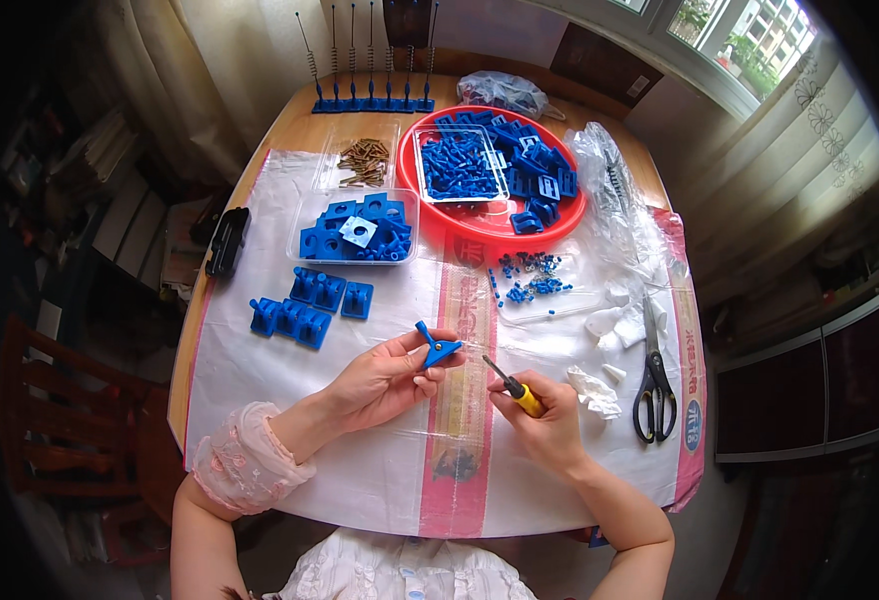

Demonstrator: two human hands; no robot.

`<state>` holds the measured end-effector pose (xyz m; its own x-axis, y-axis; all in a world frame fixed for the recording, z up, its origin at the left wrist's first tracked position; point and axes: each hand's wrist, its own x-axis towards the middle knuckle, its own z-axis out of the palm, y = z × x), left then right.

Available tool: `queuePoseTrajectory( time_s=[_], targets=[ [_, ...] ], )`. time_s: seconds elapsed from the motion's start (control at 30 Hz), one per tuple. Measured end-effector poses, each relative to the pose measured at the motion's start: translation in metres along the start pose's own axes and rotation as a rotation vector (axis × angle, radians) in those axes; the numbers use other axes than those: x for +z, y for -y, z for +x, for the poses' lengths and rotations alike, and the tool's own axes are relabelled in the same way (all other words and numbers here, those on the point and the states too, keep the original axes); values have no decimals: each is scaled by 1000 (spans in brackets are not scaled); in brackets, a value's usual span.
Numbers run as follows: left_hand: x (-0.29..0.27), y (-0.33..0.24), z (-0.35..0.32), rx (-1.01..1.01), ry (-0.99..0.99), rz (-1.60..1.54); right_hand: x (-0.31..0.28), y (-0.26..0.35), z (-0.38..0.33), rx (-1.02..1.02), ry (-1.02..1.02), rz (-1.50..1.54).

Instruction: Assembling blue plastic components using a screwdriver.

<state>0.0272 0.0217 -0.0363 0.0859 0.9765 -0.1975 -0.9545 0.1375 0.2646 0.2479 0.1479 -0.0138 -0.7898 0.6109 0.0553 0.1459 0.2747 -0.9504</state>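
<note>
My left hand (380, 378) pinches a small blue plastic part (442, 352) between thumb and fingers. A short stem sticks up from the part, and a brass-coloured spot like a screw head shows on its side. My right hand (548, 420) grips a screwdriver (526, 398) by its yellow and black handle. The metal tip points up and left, a little apart from the blue part. Beyond my left hand, several blue square pieces with upright stems (305, 322) stand grouped on the sheet.
A see-through box (305, 257) holds blue square plates; brass screws (365, 160) lie behind it. The red basin (445, 228) carries blue parts. Small blue bits (538, 288) sit nearer. Black-handled scissors (652, 400), crumpled tissue (595, 393) and plastic bags (615, 190) are at right; spring rods (372, 70) stand behind.
</note>
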Motion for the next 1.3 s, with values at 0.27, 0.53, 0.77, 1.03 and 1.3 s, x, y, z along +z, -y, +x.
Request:
queuePoseTrajectory(
  time_s=[0.27, 0.53, 0.77, 1.03, 1.3],
  targets=[
    [8, 23, 0, 42, -33, 462, 11, 5, -2, -161, -8, -101],
    [14, 28, 0, 31, -38, 571, 12, 2, -4, -180, 20, -98],
    [13, 29, -1, 32, -35, 701, 11, 2, -4, -188, 58, -130],
    [18, 30, -4, 22, -48, 773, 11, 1, -4, -189, 90, -127],
    [18, 29, -4, -11, -43, 783, 12, 0, -5, -212, 81, -134]
  ],
)
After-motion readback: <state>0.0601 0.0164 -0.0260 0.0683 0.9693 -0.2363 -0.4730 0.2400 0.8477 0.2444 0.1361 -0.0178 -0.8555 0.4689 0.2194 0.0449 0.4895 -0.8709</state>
